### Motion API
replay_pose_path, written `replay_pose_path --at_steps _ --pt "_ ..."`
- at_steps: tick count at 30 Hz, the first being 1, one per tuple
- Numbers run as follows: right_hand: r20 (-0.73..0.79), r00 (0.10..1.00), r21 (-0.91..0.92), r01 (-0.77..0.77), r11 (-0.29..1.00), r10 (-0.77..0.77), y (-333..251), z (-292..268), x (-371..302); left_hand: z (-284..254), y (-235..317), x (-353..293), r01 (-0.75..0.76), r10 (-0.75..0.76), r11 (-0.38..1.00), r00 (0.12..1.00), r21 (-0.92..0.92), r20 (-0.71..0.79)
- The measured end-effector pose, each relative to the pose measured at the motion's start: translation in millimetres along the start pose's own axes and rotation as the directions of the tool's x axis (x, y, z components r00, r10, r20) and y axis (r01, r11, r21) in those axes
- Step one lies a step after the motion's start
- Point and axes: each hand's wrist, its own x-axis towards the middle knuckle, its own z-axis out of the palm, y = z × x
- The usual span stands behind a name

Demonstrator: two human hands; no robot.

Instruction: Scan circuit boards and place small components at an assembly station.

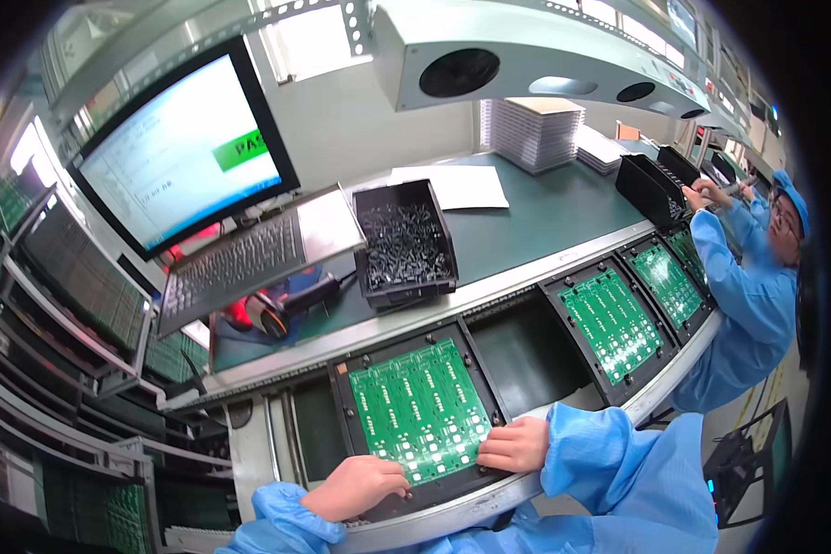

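Observation:
A green circuit board (420, 402) with rows of white-marked parts lies in a black carrier frame (480, 355) in front of me. My left hand (358, 487) is at the near left corner, its fingers curled and closed on the board's edge. At the near right side, my right hand (517, 445) has bent fingers closed over the board's right edge. What the undersides of both hands touch is hidden. Beyond the frame stands a black bin (406, 245) full of small black parts.
A monitor (189, 152), a keyboard (240, 263) and a handheld scanner (272, 312) are at the left. Further boards in frames (609, 323) line the track on the right, where a co-worker in blue (739, 286) handles something by black bins (651, 189). Stacked trays (531, 134) stand behind.

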Motion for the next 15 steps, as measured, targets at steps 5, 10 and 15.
replay_pose_path --at_steps 5,10,15 --pt "0.146 0.989 0.196 -0.005 0.981 -0.025 13.9 -2.7 3.2 -30.3 1.6 37.9 0.032 -0.022 0.999 0.91 -0.017 0.415" --pt "-0.117 0.96 -0.14 -0.271 0.952 0.256 114.4 -29.4 91.5 -75.6 -79.7 134.2 0.112 -0.002 0.927 0.956 0.357 -0.294" --pt "0.239 0.82 -0.525 -0.341 0.78 0.52 238.0 -13.3 136.2 -101.9 -161.7 211.1 0.474 -0.326 0.737 0.874 0.482 -0.361"
